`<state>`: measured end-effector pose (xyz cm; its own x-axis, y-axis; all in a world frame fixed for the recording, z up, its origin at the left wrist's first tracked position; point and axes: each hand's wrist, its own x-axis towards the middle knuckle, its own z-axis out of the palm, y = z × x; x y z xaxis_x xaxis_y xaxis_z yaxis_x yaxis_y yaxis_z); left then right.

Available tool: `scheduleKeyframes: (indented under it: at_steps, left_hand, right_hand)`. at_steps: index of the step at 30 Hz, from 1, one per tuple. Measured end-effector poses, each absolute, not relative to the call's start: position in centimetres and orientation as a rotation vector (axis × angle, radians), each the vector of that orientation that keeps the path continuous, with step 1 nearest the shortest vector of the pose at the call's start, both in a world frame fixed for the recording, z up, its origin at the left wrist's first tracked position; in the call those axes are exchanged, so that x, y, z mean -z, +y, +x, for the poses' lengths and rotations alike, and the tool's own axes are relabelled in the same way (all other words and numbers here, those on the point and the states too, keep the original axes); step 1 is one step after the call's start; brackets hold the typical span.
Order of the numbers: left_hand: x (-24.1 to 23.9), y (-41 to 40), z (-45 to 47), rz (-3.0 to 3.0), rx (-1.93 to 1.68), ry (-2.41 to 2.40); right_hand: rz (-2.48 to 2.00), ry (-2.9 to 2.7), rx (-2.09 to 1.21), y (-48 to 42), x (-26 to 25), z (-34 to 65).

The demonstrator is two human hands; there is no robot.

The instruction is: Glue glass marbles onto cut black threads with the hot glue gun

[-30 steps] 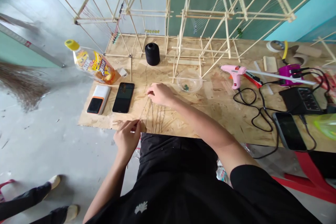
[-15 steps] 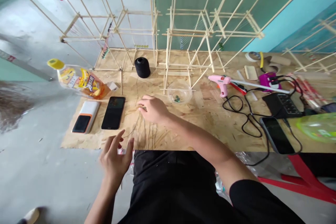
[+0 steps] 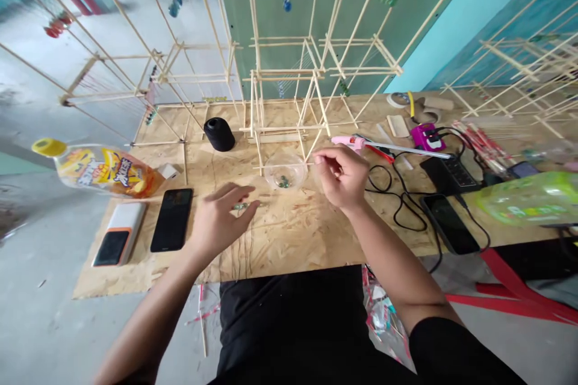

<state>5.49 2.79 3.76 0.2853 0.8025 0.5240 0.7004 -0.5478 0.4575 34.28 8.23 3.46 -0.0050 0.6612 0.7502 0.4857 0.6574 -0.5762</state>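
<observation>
My left hand (image 3: 221,219) hovers over the chipboard worktop (image 3: 293,234), fingers curled around a small greenish bead (image 3: 240,206) at its fingertips. Dark threads (image 3: 244,249) lie on the board just below that hand. My right hand (image 3: 344,174) is raised beside a clear plastic bowl (image 3: 284,169) with a few beads in it, thumb and forefinger pinched together; what they hold is too small to make out. A black thread spool (image 3: 219,133) stands behind the bowl to the left.
A bamboo-stick frame (image 3: 280,78) rises along the back of the board. A black phone (image 3: 172,227), a white power bank (image 3: 120,242) and a drink bottle (image 3: 97,169) lie at left. A pink glue gun (image 3: 350,142), cables, a power strip (image 3: 449,173), another phone (image 3: 449,224) lie at right.
My left hand let go of the threads at the board's edge and moved up onto the board. My right hand lifted off the threads and swung right past the bowl. The view tilted up.
</observation>
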Motion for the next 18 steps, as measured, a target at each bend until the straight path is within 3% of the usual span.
scheduleKeyframes:
  at_steps: [7, 18]
  left_hand:
    - [-0.3, 5.8, 9.6, 2.739, -0.634, 1.403]
    - [1.1, 6.1, 9.9, 2.799, -0.796, 1.345]
  right_hand:
    - [-1.294, -1.681, -0.45, 9.4, 2.6, 35.8]
    - [-1.13, -1.86, -0.569, 8.7, 2.7, 35.0]
